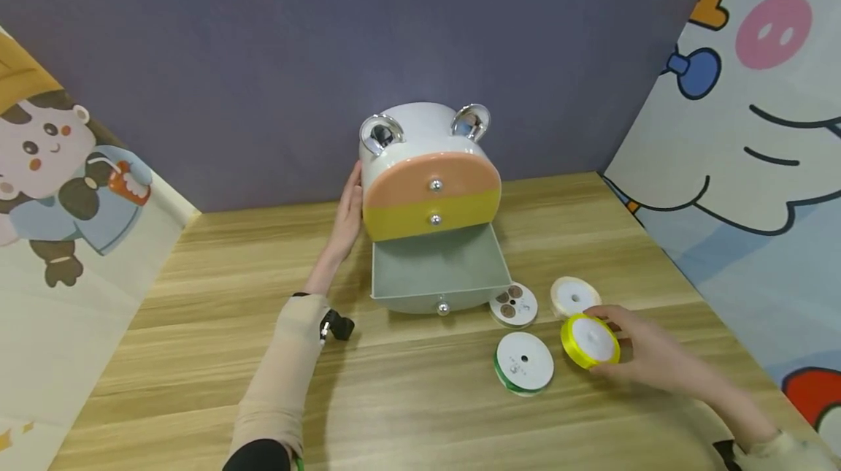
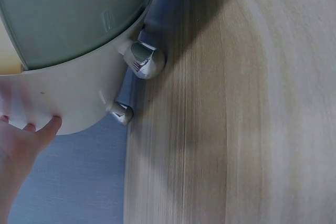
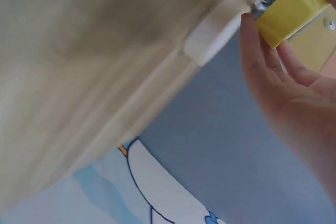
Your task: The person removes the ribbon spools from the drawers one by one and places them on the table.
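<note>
My right hand (image 1: 660, 354) grips a spool of yellow ribbon (image 1: 593, 339) by its rim. In the right wrist view the fingers and thumb span the yellow spool (image 3: 291, 11). My left hand (image 1: 346, 219) rests, fingers extended, against the left side of a small white drawer cabinet (image 1: 420, 124) with silver ears. In the left wrist view, fingertips of the left hand (image 2: 23, 142) touch the cabinet's white wall (image 2: 68, 98). The cabinet's bottom grey-green drawer (image 1: 436, 259) is pulled out, its bare floor showing. The orange and yellow drawers above it are closed.
Right of the drawer lie a spool with brown dots (image 1: 515, 305), a green ribbon spool (image 1: 524, 361) and a cream ribbon spool (image 1: 574, 296) on the wooden table (image 1: 217, 310). A dark wall (image 1: 263, 77) stands behind; cartoon-painted panels flank the table.
</note>
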The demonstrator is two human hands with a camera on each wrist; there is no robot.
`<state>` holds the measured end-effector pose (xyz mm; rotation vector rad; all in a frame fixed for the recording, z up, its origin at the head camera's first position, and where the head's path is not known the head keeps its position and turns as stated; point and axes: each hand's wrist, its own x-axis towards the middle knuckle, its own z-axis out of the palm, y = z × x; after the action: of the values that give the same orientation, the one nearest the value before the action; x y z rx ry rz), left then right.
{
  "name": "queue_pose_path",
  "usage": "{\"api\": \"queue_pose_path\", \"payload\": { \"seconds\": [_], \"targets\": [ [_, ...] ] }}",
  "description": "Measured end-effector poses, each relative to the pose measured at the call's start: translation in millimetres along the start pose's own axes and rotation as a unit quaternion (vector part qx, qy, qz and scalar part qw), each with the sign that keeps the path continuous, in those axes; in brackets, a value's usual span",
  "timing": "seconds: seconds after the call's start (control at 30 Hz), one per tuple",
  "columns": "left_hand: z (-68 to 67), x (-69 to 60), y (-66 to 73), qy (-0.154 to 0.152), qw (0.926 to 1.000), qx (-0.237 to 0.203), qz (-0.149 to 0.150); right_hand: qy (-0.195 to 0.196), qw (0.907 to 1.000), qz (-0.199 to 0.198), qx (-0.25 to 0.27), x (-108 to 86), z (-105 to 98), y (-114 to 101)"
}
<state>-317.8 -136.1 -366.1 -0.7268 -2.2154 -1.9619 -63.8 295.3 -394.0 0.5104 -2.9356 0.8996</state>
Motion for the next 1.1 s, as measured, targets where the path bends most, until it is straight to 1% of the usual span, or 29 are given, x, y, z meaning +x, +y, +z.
{"api": "queue_pose_path", "payload": {
  "seconds": [0.13,0.27,0.37,0.43,0.53,0.8,1.1],
  "targets": [
    [0.3,0.1,-0.5,0.002,1.0000,-0.002,0.000,-0.006,0.9999,0.016,-0.001,-8.1,10,4],
    [-1.1,-0.2,-0.3,0.000,1.0000,0.002,0.000,0.020,0.9987,0.002,-0.047,-13.2,20,8],
    [-1.4,0.2,-0.5,-0.001,1.0000,0.004,0.001,0.042,0.9951,-0.011,-0.089,-15.9,24,9],
    [-1.4,0.7,-1.1,-0.001,1.0000,0.005,0.003,0.048,0.9934,-0.014,-0.103,-16.9,26,9],
    [-1.2,1.3,-2.3,0.000,1.0000,0.001,0.005,0.051,0.9922,-0.017,-0.113,-17.6,29,7],
    [-0.7,-0.9,-3.2,-0.004,1.0000,-0.003,-0.003,0.054,0.9910,-0.022,-0.120,-17.3,35,4],
    [-0.4,0.4,-1.3,-0.002,1.0000,-0.004,0.005,0.049,0.9906,-0.024,-0.126,-16.7,36,5]
  ]
}}
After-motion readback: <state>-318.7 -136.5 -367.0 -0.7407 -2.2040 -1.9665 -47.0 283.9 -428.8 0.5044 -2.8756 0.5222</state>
